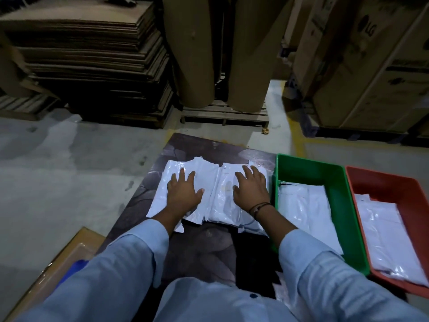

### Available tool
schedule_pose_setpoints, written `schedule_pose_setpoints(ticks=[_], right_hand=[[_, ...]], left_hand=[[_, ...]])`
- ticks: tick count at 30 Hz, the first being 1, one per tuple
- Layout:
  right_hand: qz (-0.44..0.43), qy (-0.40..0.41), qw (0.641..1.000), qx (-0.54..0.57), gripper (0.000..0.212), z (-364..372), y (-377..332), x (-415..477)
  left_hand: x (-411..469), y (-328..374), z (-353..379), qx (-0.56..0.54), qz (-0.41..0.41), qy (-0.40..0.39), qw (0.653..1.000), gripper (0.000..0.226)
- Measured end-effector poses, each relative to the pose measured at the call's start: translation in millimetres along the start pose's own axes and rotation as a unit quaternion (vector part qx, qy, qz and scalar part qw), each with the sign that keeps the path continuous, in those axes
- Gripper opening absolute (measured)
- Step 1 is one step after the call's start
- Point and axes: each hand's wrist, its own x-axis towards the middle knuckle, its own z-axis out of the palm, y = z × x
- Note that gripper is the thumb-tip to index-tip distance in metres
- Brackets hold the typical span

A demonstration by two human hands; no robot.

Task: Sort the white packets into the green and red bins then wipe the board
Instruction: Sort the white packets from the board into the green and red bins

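Observation:
Several white packets lie in two piles on a dark patterned board. My left hand rests flat, fingers spread, on the left pile. On the right pile my right hand lies flat too, with a dark band at the wrist. Neither hand grips a packet. To the right of the board stands a green bin with white packets in it. Beside that is a red bin, also holding white packets.
The board lies on a grey concrete floor. Behind it stand a stack of flat cardboard sheets, two upright brown rolls on a wooden pallet, and big cartons at the right. A flat carton lies at lower left.

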Motion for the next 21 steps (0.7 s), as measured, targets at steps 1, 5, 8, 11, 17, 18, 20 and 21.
schedule_pose_setpoints(ticks=[1,5,8,11,17,18,20,21], right_hand=[[0.016,-0.013,1.000,0.004,0.058,3.9,-1.4,1.6],[0.106,-0.040,0.993,-0.012,0.079,21.2,-1.0,5.2],[0.154,-0.067,0.986,-0.014,0.086,35.7,-2.4,6.4],[0.154,-0.093,0.984,-0.015,0.086,49.4,-6.4,4.8],[0.117,-0.109,0.987,-0.006,0.083,60.8,-24.9,6.4],[0.114,-0.111,0.987,-0.003,0.082,61.8,-27.7,7.4],[0.108,-0.116,0.987,0.003,0.081,63.3,-33.5,9.1],[0.102,-0.116,0.988,0.004,0.080,64.1,-36.6,10.0]], left_hand=[[2.8,-5.7,2.6,0.014,0.001,-0.007,1.000,0.080],[9.7,-21.9,14.3,0.026,-0.003,-0.046,0.999,0.091],[11.0,-25.9,22.0,0.021,0.002,-0.058,0.998,0.091],[12.1,-25.1,26.3,0.024,0.003,-0.058,0.998,0.085],[13.8,-31.6,32.5,0.022,0.010,-0.011,1.000,0.078],[14.8,-34.4,32.7,0.025,0.017,0.005,1.000,0.077],[16.4,-38.6,33.6,0.023,0.045,0.037,0.998,0.079],[17.0,-39.5,33.9,0.017,0.063,0.053,0.996,0.080]])
